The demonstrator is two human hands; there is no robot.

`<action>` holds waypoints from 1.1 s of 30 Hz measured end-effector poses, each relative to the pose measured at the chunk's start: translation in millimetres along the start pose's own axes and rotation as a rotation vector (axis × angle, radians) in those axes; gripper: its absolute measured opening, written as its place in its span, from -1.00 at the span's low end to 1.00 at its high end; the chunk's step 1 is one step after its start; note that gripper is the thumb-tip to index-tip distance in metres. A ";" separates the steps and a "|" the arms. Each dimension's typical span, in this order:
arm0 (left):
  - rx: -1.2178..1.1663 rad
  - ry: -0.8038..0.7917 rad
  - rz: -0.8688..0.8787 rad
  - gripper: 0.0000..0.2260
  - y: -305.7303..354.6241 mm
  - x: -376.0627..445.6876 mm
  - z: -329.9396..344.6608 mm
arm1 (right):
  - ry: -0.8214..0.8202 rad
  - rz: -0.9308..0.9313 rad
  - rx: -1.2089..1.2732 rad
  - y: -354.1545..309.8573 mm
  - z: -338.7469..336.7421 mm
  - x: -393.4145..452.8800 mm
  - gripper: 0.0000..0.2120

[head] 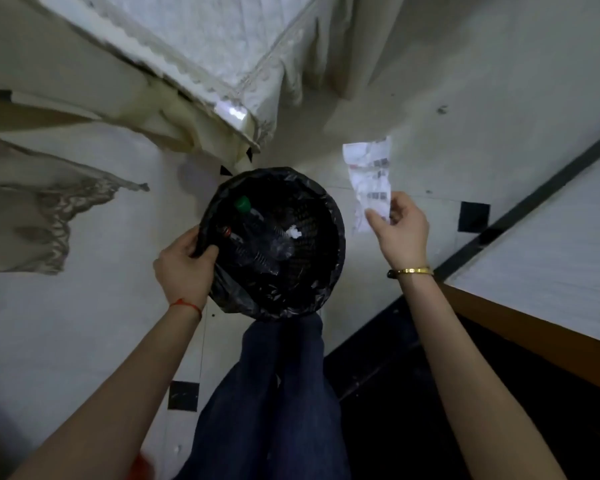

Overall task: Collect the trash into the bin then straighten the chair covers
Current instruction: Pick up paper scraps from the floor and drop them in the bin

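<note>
While my left hand (187, 268) gripped the lined bin's (326, 271) rim, bottles (246, 216) already inside, my right hand (397, 230) pinched a crumpled receipt (369, 174) just beside it; the lace chair covers (45, 206) hung unstraightened.

No legible text. Paper slip (369, 181) in right hand (400, 233) carries printed lines and barcode-like marks, too blurred to read.

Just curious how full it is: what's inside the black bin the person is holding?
Inside the bin: a bottle with a green cap, another with a red cap, and a white scrap. Anything beneath them is hidden in the dark liner.
</note>
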State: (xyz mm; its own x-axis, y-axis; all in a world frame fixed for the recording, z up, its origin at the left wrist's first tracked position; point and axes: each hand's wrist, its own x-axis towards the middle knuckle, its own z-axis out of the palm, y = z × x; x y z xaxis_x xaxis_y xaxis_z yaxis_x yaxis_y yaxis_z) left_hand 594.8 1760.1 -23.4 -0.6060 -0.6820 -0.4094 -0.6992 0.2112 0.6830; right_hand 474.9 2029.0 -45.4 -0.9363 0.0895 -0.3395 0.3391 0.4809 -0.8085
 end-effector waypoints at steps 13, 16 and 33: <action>0.025 -0.191 0.092 -0.63 173.3 -102.8 27.9 | -0.181 -0.013 -0.210 -76.3 -126.1 -62.9 -0.77; 0.050 -0.178 0.143 -0.64 205.5 -113.3 44.5 | -0.093 -0.085 -0.267 -82.1 -166.8 -50.2 -0.63; 0.037 -0.123 0.119 -0.62 359.4 -50.1 208.9 | 0.340 0.042 -0.122 -61.4 -301.0 159.2 -0.69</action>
State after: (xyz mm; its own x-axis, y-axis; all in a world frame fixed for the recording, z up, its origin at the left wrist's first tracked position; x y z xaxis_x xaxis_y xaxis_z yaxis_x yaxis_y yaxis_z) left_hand 294.7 2016.5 116.3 -0.7257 -0.5601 -0.3996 -0.6317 0.3124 0.7095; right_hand 277.7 2276.3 94.9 -0.9054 0.3864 -0.1760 0.3843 0.5691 -0.7270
